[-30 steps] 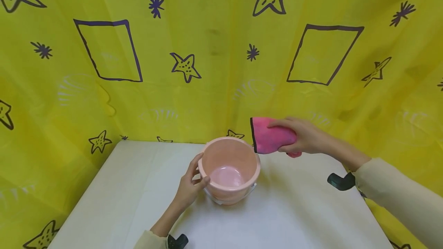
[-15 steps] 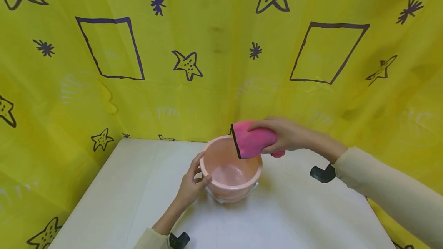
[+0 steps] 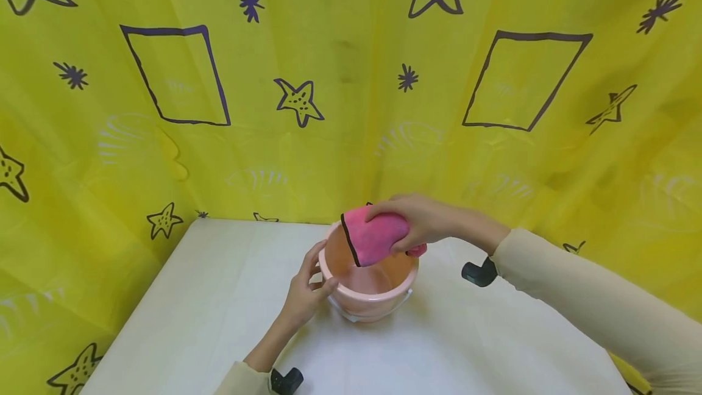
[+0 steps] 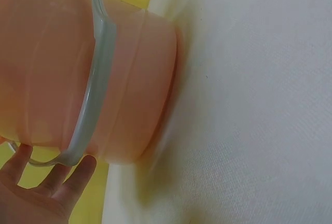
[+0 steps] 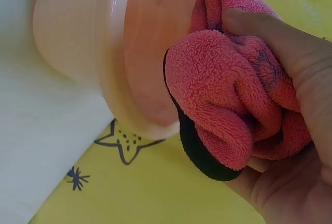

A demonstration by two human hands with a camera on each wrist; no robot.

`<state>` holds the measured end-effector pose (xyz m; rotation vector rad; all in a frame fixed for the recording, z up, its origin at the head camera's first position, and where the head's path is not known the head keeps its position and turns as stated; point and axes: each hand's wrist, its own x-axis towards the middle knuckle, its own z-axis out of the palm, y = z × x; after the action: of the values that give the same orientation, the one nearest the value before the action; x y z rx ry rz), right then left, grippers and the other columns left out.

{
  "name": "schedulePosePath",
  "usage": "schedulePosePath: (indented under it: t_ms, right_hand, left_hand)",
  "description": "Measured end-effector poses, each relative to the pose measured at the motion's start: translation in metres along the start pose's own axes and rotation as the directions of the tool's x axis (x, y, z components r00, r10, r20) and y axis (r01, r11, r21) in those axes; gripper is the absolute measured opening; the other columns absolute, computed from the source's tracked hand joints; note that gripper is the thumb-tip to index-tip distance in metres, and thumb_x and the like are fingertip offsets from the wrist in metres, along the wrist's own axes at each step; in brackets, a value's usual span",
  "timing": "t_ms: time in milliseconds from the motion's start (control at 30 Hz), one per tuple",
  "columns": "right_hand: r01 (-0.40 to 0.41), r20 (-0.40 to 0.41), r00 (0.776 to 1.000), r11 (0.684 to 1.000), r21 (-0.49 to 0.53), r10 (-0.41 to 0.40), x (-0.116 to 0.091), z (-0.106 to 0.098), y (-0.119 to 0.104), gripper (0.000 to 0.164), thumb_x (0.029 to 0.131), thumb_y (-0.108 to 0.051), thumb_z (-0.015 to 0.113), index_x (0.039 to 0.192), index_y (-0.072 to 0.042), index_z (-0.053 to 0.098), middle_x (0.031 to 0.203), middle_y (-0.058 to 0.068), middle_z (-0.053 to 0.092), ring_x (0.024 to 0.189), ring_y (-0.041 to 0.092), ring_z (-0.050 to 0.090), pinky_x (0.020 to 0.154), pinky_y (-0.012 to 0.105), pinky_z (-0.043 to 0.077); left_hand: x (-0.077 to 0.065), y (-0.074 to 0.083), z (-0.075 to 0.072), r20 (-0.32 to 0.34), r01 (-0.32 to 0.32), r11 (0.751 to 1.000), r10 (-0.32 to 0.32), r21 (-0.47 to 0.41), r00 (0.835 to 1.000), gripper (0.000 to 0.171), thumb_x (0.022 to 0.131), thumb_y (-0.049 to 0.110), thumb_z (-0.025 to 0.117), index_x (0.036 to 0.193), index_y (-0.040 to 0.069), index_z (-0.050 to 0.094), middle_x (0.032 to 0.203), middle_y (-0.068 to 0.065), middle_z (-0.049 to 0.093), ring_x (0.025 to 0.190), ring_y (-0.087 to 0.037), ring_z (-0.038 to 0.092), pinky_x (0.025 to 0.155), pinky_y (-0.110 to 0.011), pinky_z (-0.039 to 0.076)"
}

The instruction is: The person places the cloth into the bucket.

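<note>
Pink plush cloth point(image 3: 378, 238) fills the curled fingers of the right hand point(image 3: 425, 217), thumb on one side and fingers on the other, bunching it. That grip sits at the end away from the bucket point(image 3: 368, 308), leaving the cloth's black edging point(image 5: 205, 154) free, which probably keeps the knuckles back from the rim. The cloth is over the bucket's mouth; whether any of it lies below the rim, I cannot tell. At the bucket's left side, the left hand point(image 3: 304, 294) holds on with thumb and fingers spread apart against rim and outer wall, a grasp that seems meant to steady it. Its pale handle point(image 4: 96, 86) is folded down along the near wall, so nothing of it crosses the opening. The bucket stands upright, base on the white table point(image 3: 225, 297), which likely lends it firm support. Light sleeves point(image 3: 576, 291) reach in from the bucket's near left and from its right. Beyond it hangs a yellow sheet point(image 3: 340, 151) printed with stars, perhaps placed as a plain surround.
</note>
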<state>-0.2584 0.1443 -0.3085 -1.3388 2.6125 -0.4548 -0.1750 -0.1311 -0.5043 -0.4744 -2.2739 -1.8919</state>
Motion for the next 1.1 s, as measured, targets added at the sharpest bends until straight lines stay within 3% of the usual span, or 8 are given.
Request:
schedulePosePath:
  t_ms: [200, 567, 833, 1100]
  right_hand:
    - [0.013, 0.123, 0.992, 0.999, 0.042, -0.018, 0.019, 0.015, -0.004, 0.062, 0.079, -0.02, 0.089, 0.135, -0.028, 0.064, 0.12, -0.004, 0.066, 0.106, 0.017, 0.059, 0.086, 0.035, 0.054]
    - [0.013, 0.299, 0.954, 0.998, 0.063, -0.031, 0.05, 0.034, -0.007, 0.064, 0.079, -0.017, 0.091, 0.135, -0.028, 0.063, 0.134, -0.001, 0.059, 0.119, 0.022, 0.056, 0.088, 0.038, 0.056]
    - [-0.056, 0.351, 0.936, 0.997, 0.053, 0.034, 0.062, 0.042, -0.003, 0.063, 0.078, -0.018, 0.091, 0.132, -0.035, 0.064, 0.135, -0.003, 0.056, 0.118, 0.02, 0.054, 0.078, 0.032, 0.058]
    - [-0.158, 0.414, 0.903, 0.984, 0.079, 0.111, 0.066, 0.048, -0.002, 0.063, 0.078, -0.017, 0.092, 0.129, -0.042, 0.065, 0.136, -0.005, 0.054, 0.12, 0.022, 0.053, 0.072, 0.031, 0.06]
  left_hand:
    - [0.0, -0.001, -0.003, 0.0, -0.006, 1.0, 0.006, 0.003, 1.0, 0.077, 0.092, 0.041, 0.076, 0.158, 0.036, 0.036, 0.156, -0.012, 0.048, 0.123, -0.033, 0.06, 0.089, -0.034, 0.057]
    - [0.0, -0.004, -0.003, 0.002, -0.002, 1.0, 0.002, -0.027, 1.0, 0.077, 0.092, 0.036, 0.077, 0.157, 0.034, 0.036, 0.156, -0.011, 0.047, 0.123, -0.033, 0.06, 0.09, -0.035, 0.057]
    - [0.001, -0.005, -0.003, -0.016, -0.03, 0.999, 0.03, -0.014, 0.999, 0.077, 0.091, 0.038, 0.079, 0.156, 0.032, 0.039, 0.152, -0.014, 0.051, 0.121, -0.035, 0.06, 0.087, -0.034, 0.059]
    - [0.002, -0.003, -0.001, -0.009, -0.037, 0.999, 0.037, -0.01, 0.999, 0.077, 0.091, 0.042, 0.078, 0.156, 0.032, 0.039, 0.15, -0.011, 0.054, 0.121, -0.037, 0.06, 0.088, -0.035, 0.058]
